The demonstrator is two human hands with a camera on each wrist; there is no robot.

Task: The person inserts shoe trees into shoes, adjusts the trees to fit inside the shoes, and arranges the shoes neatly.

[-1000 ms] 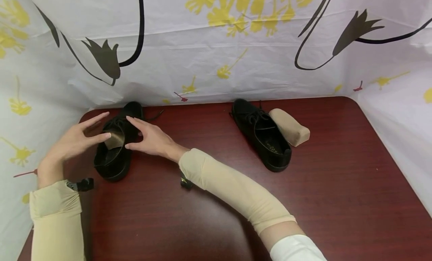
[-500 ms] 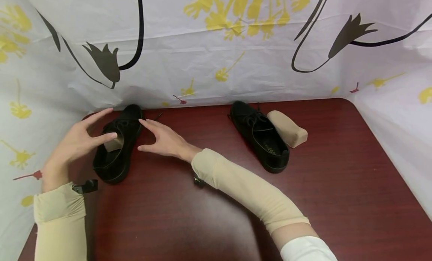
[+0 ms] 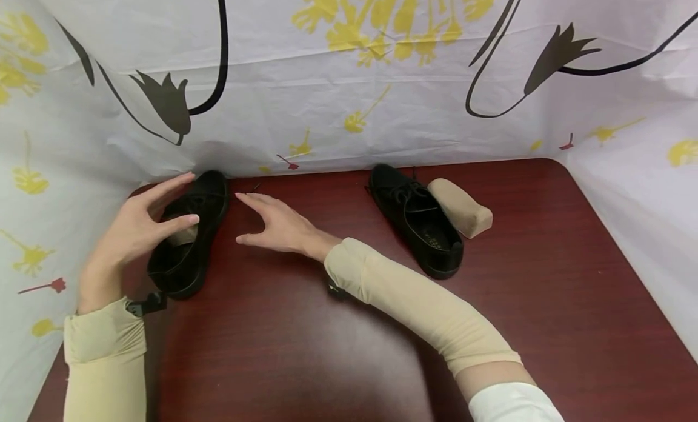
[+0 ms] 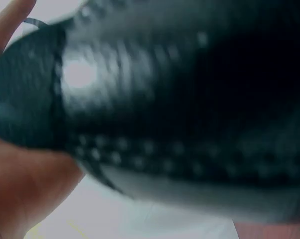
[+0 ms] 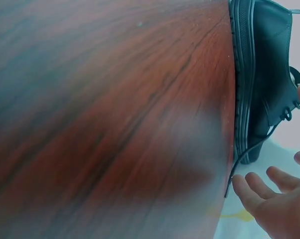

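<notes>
Backdrop: white plastic sheeting (image 3: 349,125) with yellow and black prints is hanging round a dark red wooden table (image 3: 349,349).
Left hand: the left hand (image 3: 133,231) is resting spread on the left black shoe (image 3: 188,237), fingers straight over the laces, thumb at the opening, not clamped.
Left black shoe: it is standing at the table's far left edge with a tan insert (image 3: 182,235) pushed deep inside; only a sliver is showing, less than a second ago.
Handling: it is looking light, with a soft upper and a stiff sole; heel collar or sides seem the best hold.
Right hand: the right hand (image 3: 278,228) is hovering just beside the shoe with fingers apart, holding nothing; it is drawing away from the shoe.
Right side: a second black shoe (image 3: 417,219) is lying beside a loose tan insert (image 3: 460,207).
</notes>
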